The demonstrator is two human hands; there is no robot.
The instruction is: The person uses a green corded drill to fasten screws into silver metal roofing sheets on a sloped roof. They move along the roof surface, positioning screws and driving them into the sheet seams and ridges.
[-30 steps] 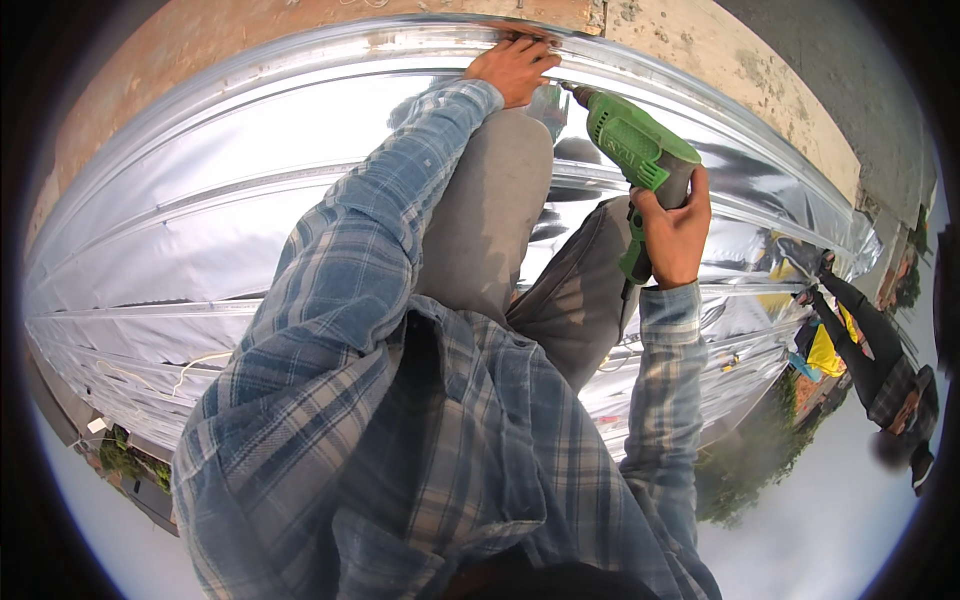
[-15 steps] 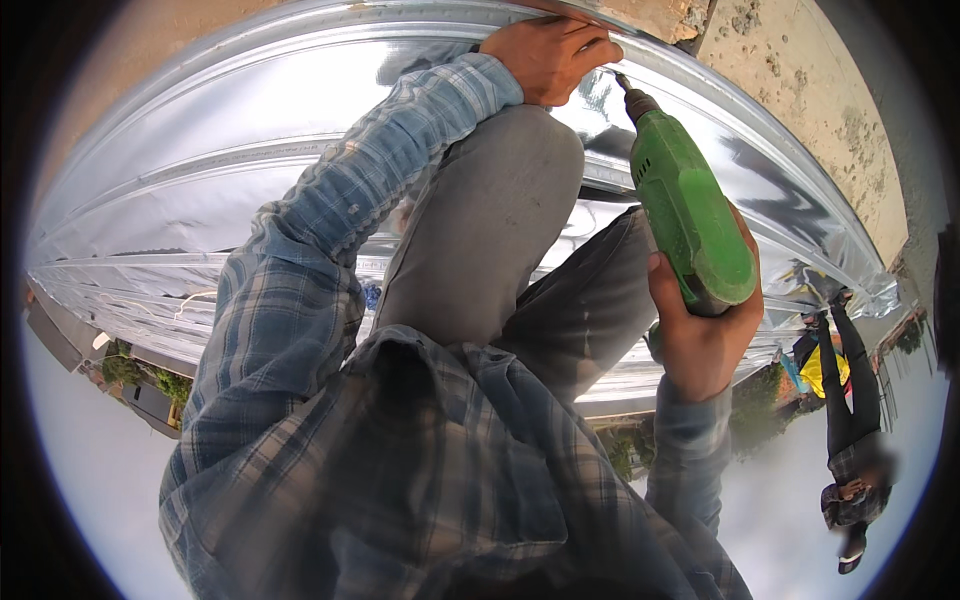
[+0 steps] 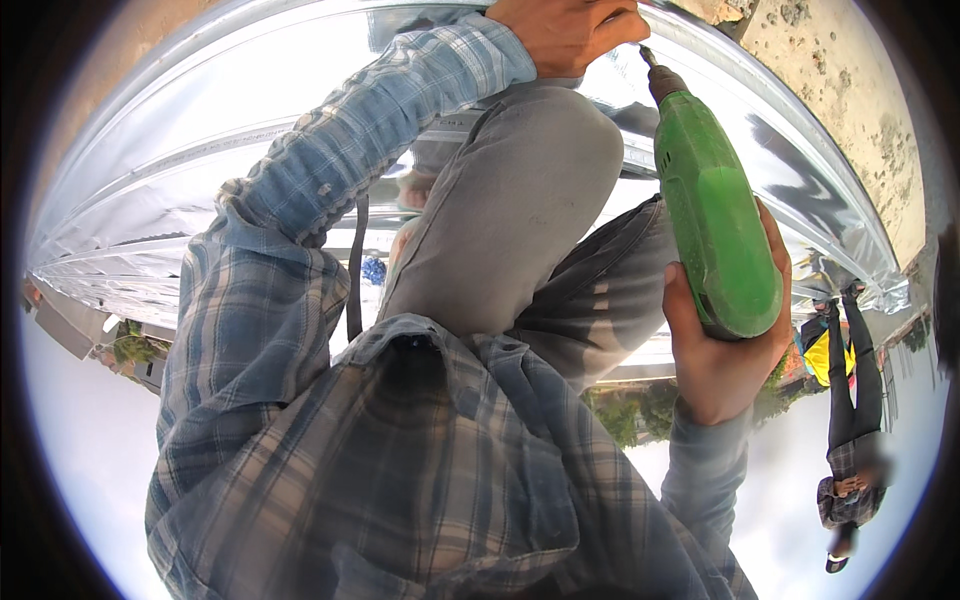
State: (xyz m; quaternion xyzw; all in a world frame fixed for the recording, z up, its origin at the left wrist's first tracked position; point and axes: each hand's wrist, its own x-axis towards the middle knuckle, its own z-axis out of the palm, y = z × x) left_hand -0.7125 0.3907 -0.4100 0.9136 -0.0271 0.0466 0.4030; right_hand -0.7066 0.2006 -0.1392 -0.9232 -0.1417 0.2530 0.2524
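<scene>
A green power drill [image 3: 712, 205] is gripped in my right hand [image 3: 722, 365], its fingers wrapped round the handle. The drill points away from me, and its bit [image 3: 648, 56] ends close to the fingertips of my left hand [image 3: 565, 38]. My left hand is at the top of the view, with fingers bent and pinched together over the silver metal edge; whatever is between them is too small or hidden to make out. Beneath both hands spreads a shiny silver foil surface [image 3: 270, 85] with long raised metal ribs.
My bent knees [image 3: 545, 170] rise between my arms, over the foil. Rough concrete [image 3: 840, 110] borders it at the far right. Another person [image 3: 850, 400] stands at the right, beside something yellow [image 3: 817, 358]. A dark strap [image 3: 357, 265] hangs by my left arm.
The drill and my right hand have shifted slightly right and lower in view. My left hand sits higher and a little further right, still pinched near the bit.
</scene>
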